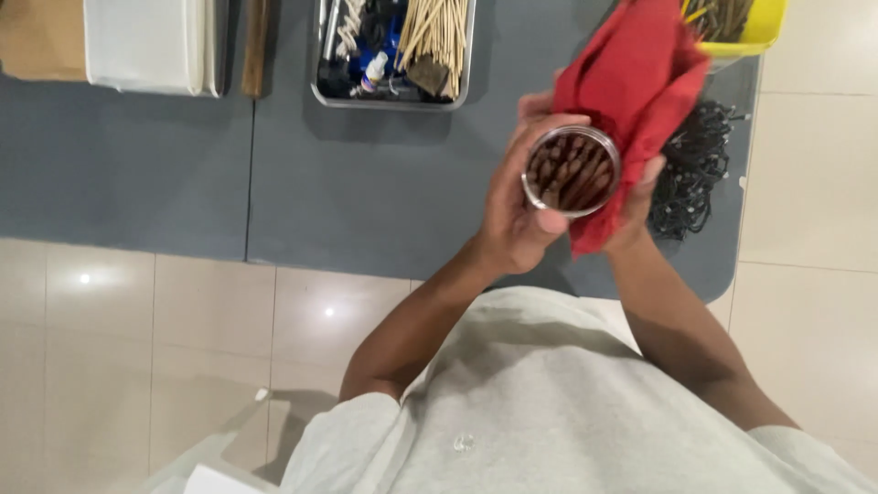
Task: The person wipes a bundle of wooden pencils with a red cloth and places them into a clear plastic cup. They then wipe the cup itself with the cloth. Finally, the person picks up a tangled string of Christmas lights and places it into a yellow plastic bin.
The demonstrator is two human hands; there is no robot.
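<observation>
Okay, head view: I'm seeing two hands working above grey mat (366, 201). Left hand (512, 215) curling around one clear jar (572, 170), thumb lying on rim; jar holding brown sticks, too many for counting. Right hand (636, 206) gripping one red cloth (640, 82), pressing against jar. One metal tray (393, 96), one yellow bin (764, 32), one black cord heap (695, 165) sitting behind.

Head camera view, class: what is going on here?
A person holds a round clear jar of brown sticks in the left hand, above a grey table. The right hand holds a red cloth against the jar's side. A metal tray of pale sticks sits behind.
</observation>
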